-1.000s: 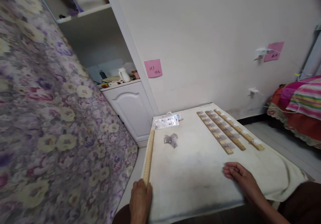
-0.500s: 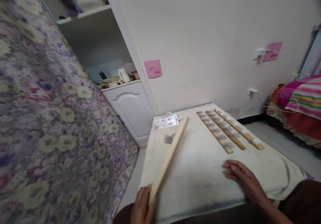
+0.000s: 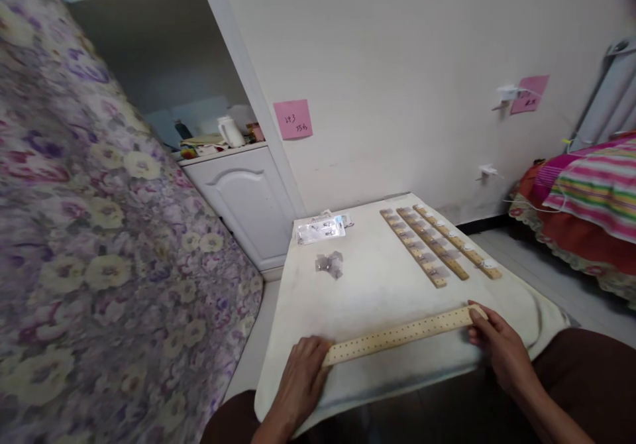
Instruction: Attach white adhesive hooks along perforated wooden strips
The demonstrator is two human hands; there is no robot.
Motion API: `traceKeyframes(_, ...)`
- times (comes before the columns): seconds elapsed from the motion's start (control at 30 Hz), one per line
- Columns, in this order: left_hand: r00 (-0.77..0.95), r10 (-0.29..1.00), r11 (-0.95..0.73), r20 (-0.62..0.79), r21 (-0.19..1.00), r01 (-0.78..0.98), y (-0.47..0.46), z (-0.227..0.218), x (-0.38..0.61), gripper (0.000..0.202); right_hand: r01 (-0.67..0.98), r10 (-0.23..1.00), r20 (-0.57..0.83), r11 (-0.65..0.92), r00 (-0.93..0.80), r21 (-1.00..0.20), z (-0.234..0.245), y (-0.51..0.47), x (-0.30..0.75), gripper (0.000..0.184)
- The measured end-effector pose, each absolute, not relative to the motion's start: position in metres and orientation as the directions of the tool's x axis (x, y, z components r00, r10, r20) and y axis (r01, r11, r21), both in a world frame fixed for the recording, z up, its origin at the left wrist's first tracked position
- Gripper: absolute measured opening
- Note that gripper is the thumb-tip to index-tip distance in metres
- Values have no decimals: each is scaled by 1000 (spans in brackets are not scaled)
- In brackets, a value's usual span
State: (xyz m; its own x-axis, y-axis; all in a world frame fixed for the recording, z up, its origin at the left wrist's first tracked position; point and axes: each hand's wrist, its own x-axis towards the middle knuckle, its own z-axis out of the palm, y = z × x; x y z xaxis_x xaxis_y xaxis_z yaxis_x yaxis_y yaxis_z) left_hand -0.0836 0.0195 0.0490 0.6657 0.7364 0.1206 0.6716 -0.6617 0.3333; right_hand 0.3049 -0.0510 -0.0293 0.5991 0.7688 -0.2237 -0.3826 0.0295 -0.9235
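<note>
A pale wooden strip [image 3: 397,336] with rows of small holes lies across the near part of the cloth-covered table [image 3: 362,298]. My left hand [image 3: 305,371] is closed around its left end, and my right hand [image 3: 494,338] pinches the right end between thumb and fingers. Beyond it, toward the right, three wooden strips [image 3: 413,248] lie side by side with small clear packets or white pieces along them. Left of these sits a little heap of small clear plastic bags [image 3: 330,264]; their contents are too small to name.
Clear plastic packaging [image 3: 322,228] rests at the table's back left corner. A floral curtain [image 3: 94,232] and a white cabinet [image 3: 241,199] stand to the left. The wall [image 3: 387,99] is behind, with a bed [image 3: 586,212] at the right.
The holed strip has swung from pointing away, raised in my left hand, to lying crosswise. My right hand, free before, now grips its right end. The view has shifted slightly.
</note>
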Motion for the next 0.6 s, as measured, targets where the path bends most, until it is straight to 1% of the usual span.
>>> traceKeyframes(0.1,675,724,-677,139,329,658,35,44,-80,30,-269,750,-206,-39,628,-962,-36,-47,310,60)
traceKeyframes(0.33,682,713,-688,163,347,637,62,32,-80,30,-42,740,-209,-237,640,-970,-41,-31,322,71)
traceKeyframes(0.47,697,699,-699,163,365,615,76,26,-78,30,67,728,-163,-275,666,-959,-43,-21,322,71)
traceKeyframes(0.6,728,667,-719,160,392,573,93,23,-78,28,135,701,-98,-269,707,-954,-43,-12,320,65)
